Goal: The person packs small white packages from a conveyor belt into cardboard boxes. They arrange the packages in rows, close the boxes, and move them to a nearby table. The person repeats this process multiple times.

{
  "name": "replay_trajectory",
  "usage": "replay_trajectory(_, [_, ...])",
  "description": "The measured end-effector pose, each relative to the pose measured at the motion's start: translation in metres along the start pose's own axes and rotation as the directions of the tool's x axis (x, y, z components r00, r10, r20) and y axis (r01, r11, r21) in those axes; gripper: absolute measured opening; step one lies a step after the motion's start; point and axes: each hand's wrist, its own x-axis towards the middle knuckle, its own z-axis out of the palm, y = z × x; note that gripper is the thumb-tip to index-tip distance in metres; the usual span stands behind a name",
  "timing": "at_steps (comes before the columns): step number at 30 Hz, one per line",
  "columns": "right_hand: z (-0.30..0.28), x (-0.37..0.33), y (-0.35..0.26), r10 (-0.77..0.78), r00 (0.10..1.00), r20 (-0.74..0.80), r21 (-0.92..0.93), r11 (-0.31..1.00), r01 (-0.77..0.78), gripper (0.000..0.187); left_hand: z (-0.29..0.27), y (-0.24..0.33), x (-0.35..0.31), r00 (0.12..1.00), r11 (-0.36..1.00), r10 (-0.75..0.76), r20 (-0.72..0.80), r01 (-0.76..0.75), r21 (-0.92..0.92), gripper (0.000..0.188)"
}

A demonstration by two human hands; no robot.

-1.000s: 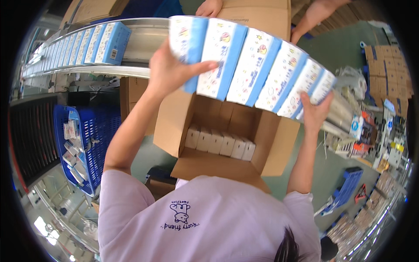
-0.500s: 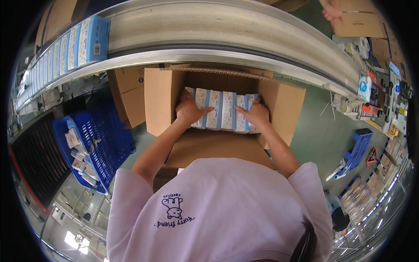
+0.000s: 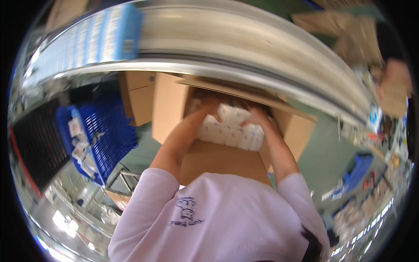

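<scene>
White soft packs [image 3: 233, 137], like tissue packs, lie side by side in an opened cardboard box [image 3: 168, 107] in front of me. Both my arms reach down into the box. My left hand [image 3: 210, 109] rests on the packs towards the left, thumb spread inward and the other fingers lost in shadow and blur. On the right part of the same packs lies my right hand [image 3: 257, 115], its thumb also apart and pointing inward. The packs extend out past both hands. Motion blur and the far wall hide the fingertips.
A metal-edged conveyor [image 3: 244, 35] curves past behind the box, with a row of blue-and-white packs [image 3: 115, 35] at its left. A blue basket [image 3: 109, 139] holding loose packs stands at left. Brown cardboard [image 3: 349, 35] shows at upper right, near a blurred skin-coloured shape.
My hands have left the ends of the row, moving closer together and farther into the box. The packs sit deeper. My view has swung, shifting the surroundings.
</scene>
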Motion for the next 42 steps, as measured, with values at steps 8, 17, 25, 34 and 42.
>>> replay_trajectory(8, [-0.119,-0.158,-0.098,-0.396,0.751,-0.528,0.389,0.673,0.629,0.035,-0.206,0.011,-0.299,0.903,0.709,0.244,-0.354,-0.415,-0.571,0.034])
replay_trajectory(17, [-0.200,-0.102,-0.078,-0.213,0.537,-0.816,0.084,0.876,0.474,0.023,-0.321,-0.218,-0.375,0.042,0.822,-0.536,-0.843,0.254,-0.510,0.094])
replay_trajectory(25, [-0.198,-0.084,-0.056,-0.044,0.487,-0.872,0.293,0.750,0.592,0.057,-0.305,-0.043,-0.242,0.525,0.939,-0.331,-0.784,0.100,-0.329,0.095])
replay_trajectory(34, [-0.201,-0.162,-0.052,0.307,0.339,-0.889,0.457,0.645,0.613,0.084,-0.270,0.059,-0.221,0.500,0.756,-0.156,-0.852,-0.495,-0.429,0.072])
replay_trajectory(42, [-0.053,-0.259,-0.061,0.384,0.141,-0.913,0.380,0.668,0.640,0.107,-0.117,0.136,-0.305,0.424,0.542,-0.183,-0.887,-0.709,-0.451,0.083])
